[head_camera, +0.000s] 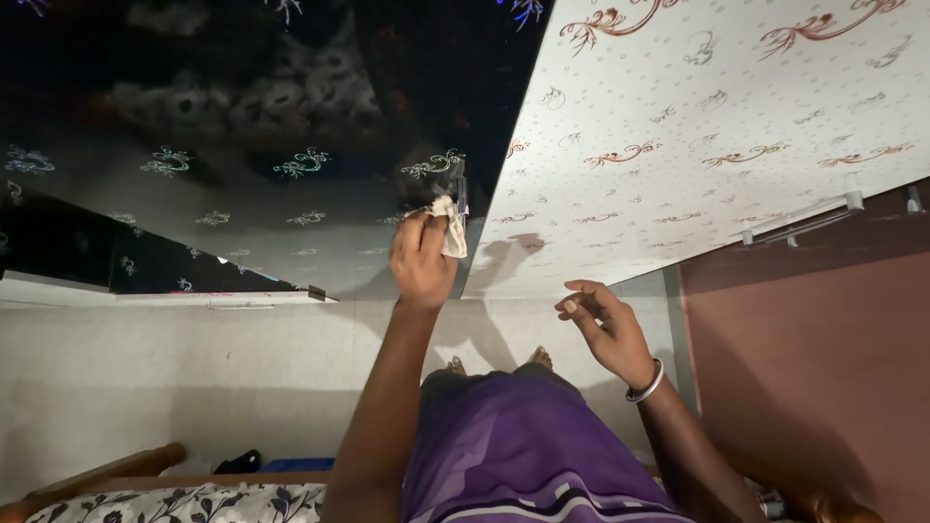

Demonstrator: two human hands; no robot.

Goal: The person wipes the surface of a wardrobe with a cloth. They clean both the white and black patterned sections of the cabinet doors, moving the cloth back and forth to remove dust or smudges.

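My left hand (421,257) is closed on a small crumpled pale cloth (450,232) and presses it against the right edge of a glossy black panel (291,116) with pale floral swirls. My right hand (605,329) hovers lower and to the right with a bangle on its wrist. Its fingers are loosely curled and apart, and it holds nothing. It casts a shadow on the white panel (697,126), which has red-brown swirls and adjoins the black one. My purple garment (523,455) and my bare feet (499,363) show below.
A metal bar handle (799,223) sits on the white panel near a plain brown surface (814,368) at the right. Pale floor (194,387) lies beneath. A wooden frame with a floral cushion (174,504) is at the bottom left, with a dark object (237,462) beside it.
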